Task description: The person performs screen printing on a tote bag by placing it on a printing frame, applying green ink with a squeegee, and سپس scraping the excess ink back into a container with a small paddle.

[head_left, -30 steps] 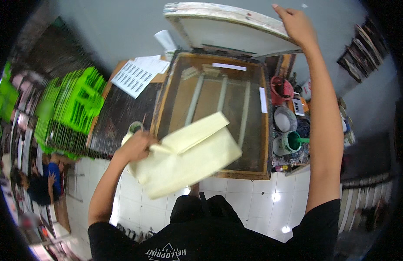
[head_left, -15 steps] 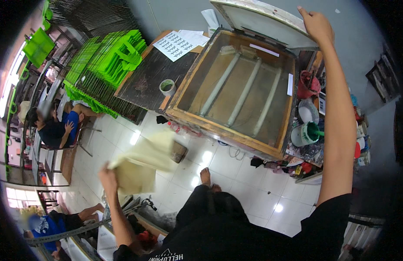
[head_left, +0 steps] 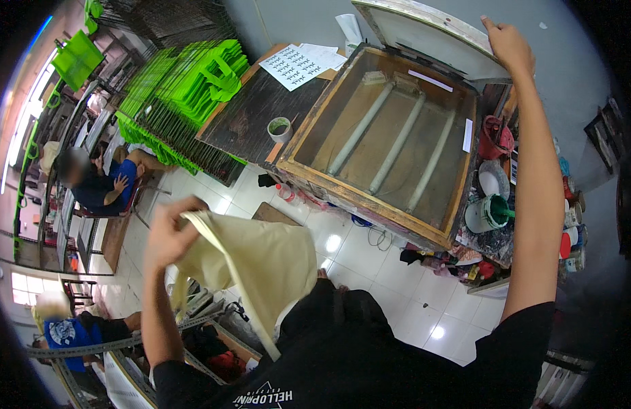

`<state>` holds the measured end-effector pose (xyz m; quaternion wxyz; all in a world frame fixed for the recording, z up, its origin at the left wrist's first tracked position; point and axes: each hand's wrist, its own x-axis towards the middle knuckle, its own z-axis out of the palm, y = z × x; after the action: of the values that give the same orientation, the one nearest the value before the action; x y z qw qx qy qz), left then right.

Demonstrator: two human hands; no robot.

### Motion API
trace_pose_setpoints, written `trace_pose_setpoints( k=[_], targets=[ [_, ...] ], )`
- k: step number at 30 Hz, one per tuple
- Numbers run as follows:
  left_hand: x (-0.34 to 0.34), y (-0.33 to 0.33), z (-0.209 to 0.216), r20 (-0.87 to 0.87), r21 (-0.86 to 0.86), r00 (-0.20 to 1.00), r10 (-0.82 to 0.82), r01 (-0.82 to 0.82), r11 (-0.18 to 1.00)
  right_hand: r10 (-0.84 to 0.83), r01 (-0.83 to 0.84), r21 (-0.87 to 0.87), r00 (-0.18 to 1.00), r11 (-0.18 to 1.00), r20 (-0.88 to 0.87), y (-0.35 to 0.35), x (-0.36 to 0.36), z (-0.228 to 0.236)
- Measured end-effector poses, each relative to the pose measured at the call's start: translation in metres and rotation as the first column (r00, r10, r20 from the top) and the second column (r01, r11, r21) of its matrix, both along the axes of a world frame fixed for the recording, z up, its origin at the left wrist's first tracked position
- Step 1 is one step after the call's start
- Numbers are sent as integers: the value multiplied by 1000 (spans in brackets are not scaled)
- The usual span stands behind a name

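Note:
My left hand (head_left: 172, 232) is closed on one edge of a pale yellow cloth (head_left: 271, 249). The cloth hangs over the floor in front of me, with a long folded strip trailing down toward my shirt. With my right arm stretched out, my right hand (head_left: 512, 49) grips the corner of a raised white lid (head_left: 438, 34). This lid leans up at the back of a wooden-framed box (head_left: 377, 209). Through the box's glass-like top I see several parts, among them three pale tubes (head_left: 397, 143) lying side by side.
A dark table (head_left: 244, 116) left of the box bears printed sheets (head_left: 291, 67) and a tape roll (head_left: 279, 129). Green bags (head_left: 199, 75) fill a wire rack. Paint tubs (head_left: 486, 213) crowd the right side. Two people (head_left: 101, 180) sit at the left.
My left hand has risen and come closer, swinging the cloth nearer my body. The right hand keeps its hold on the lid. The whole view has shifted slightly.

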<state>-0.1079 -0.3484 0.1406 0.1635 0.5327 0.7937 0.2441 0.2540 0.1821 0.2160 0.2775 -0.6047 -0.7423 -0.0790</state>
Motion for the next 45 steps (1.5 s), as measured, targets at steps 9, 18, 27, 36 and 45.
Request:
trace_pose_setpoints(
  k=[9, 18, 27, 36, 45],
  targets=[
    [-34, 227, 23, -65, -81, 997, -34, 29, 996, 16, -16, -24, 1000, 1000, -21, 12, -5, 20],
    [16, 417, -144, -613, 32, 709, -348, 463, 886, -18, 19, 63, 1000, 998, -12, 30, -9, 28],
    [99, 387, -218, -409, -16, 621, -669, 728, 686, -79, 83, 26, 988, 996, -131, 28, -22, 49],
    [158, 449, -195, -195, 278, 726, -659, 685, 673, 25, -24, 9, 985, 1000, -169, 48, -17, 59],
    [214, 523, -217, -295, -85, 744, -599, 604, 793, 158, -154, 79, 986, 985, -52, 59, -16, 66]
  ],
)
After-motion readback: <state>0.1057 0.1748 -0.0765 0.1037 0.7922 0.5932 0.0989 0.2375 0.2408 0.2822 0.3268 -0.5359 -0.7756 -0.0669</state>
